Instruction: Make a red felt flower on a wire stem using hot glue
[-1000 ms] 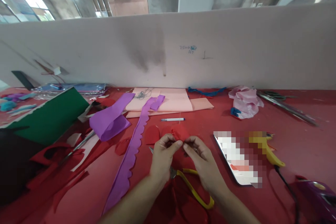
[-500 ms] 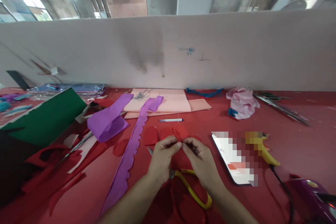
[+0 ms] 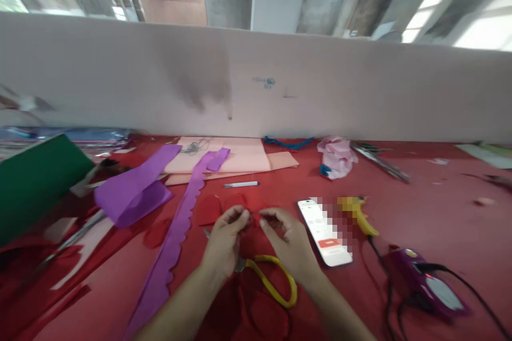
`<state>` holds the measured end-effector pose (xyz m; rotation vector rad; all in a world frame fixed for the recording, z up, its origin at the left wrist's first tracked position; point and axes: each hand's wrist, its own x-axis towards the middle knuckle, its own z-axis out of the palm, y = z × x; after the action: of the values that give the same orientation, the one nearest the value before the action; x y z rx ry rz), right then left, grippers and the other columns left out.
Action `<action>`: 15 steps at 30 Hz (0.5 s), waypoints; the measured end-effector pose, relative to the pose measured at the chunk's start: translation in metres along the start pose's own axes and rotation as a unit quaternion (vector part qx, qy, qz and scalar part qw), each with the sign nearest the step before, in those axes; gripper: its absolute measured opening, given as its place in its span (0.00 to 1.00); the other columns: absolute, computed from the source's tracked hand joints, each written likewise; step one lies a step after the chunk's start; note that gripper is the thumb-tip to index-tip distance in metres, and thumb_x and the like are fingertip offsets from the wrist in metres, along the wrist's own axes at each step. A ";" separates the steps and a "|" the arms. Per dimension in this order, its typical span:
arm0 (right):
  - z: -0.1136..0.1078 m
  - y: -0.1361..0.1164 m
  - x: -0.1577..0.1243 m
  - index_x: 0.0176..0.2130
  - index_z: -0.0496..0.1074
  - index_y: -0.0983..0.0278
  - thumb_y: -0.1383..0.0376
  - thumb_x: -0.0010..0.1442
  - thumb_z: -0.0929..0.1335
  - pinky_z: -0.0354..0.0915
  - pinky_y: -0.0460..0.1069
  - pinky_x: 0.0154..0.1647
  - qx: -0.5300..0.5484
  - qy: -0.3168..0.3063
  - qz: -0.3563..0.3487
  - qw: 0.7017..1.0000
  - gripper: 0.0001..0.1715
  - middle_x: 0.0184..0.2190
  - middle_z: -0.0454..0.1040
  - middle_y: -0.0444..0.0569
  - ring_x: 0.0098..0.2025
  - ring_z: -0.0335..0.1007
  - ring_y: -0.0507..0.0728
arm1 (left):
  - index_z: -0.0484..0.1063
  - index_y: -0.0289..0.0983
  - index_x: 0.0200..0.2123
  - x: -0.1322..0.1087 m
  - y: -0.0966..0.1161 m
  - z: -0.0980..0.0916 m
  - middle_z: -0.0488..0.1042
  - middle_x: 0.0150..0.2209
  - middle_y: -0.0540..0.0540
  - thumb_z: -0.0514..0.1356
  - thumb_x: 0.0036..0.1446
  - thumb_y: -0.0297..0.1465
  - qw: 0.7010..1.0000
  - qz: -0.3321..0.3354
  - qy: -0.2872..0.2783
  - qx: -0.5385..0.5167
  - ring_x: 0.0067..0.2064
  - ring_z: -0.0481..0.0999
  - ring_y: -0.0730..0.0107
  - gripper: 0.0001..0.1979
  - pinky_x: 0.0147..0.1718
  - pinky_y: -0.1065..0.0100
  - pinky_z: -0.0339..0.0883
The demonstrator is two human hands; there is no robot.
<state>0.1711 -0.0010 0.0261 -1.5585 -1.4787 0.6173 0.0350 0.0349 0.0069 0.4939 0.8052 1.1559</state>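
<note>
My left hand [image 3: 224,240] is closed, thumb and fingers pinching a small red piece of thin, felt-like sheet [image 3: 256,217]. Facing it, my right hand [image 3: 287,242] has its fingers closed at the other side of that piece, which is blurred and barely stands out from the red table. Beneath the hands lies a pair of scissors [image 3: 276,298] with yellow handles, partly hidden by my left hand. A red petal-shaped cutout [image 3: 209,210] lies just beyond my left hand. A white pen [image 3: 241,184] rests farther back.
Left of my hands run a scalloped purple strip [image 3: 176,245] and a folded purple piece [image 3: 132,197]. A phone [image 3: 326,234], a yellow glue gun [image 3: 358,214] and a purple corded device [image 3: 426,282] are on the right. A white partition [image 3: 340,90] closes off the back.
The view has turned to the right, so everything sits farther left in it. My fingertips have moved slightly apart, with the red piece between them.
</note>
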 end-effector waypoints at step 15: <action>-0.162 0.134 0.031 0.25 0.73 0.66 0.62 0.42 0.69 0.63 0.57 0.32 -0.379 0.102 0.256 0.884 0.09 0.27 0.74 0.66 0.35 0.73 0.71 | 0.68 0.34 0.29 0.004 0.007 -0.006 0.64 0.22 0.55 0.69 0.40 0.29 0.997 -0.058 -0.030 -0.046 0.19 0.57 0.85 0.14 0.17 0.79 0.50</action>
<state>0.3818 0.0002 -0.0007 -2.5821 -1.1931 0.1204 0.0271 0.0410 0.0070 0.3991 0.7164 1.0603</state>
